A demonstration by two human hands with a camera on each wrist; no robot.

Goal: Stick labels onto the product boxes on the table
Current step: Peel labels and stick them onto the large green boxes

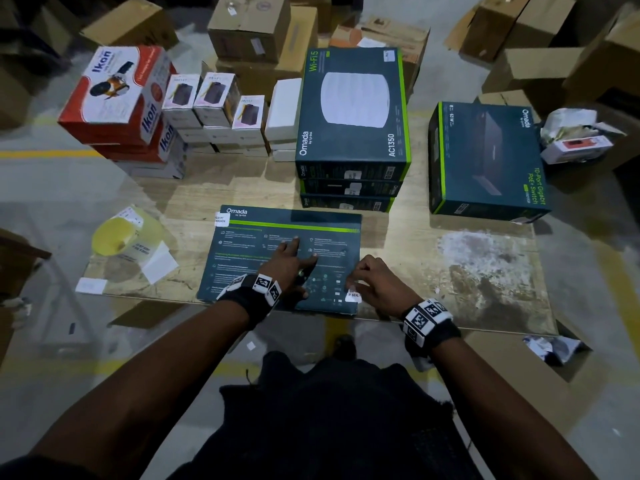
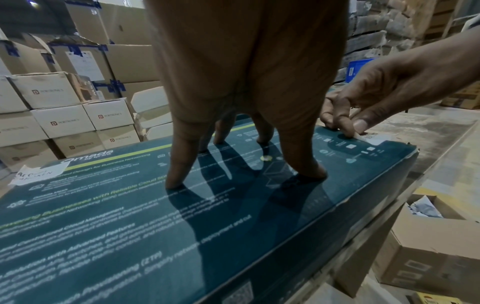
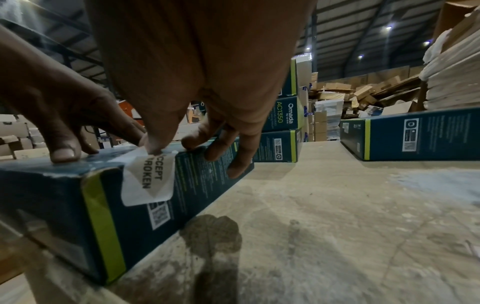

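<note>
Left hand (image 1: 289, 263) spread flat, fingertips (image 2: 179, 183) planted on top of flat Omada box (image 1: 256, 258), gripping nothing; likely there to pin that box while the sticker goes on. Right hand (image 1: 375, 282) at the box's near right corner, fingers bent, thumb tip (image 3: 155, 147) pressing seal label (image 3: 148, 179) where it folds over the top edge and down the side, remaining fingers resting against that side. Label apparently wrapped over the edge to bridge the flap. Lower end not yet smoothed flat, by the look. Second label (image 1: 221, 220) already at the box's far left corner. Yellow label roll (image 1: 117, 237) left of the box; stacked Omada boxes (image 1: 351, 133) beyond it.
</note>
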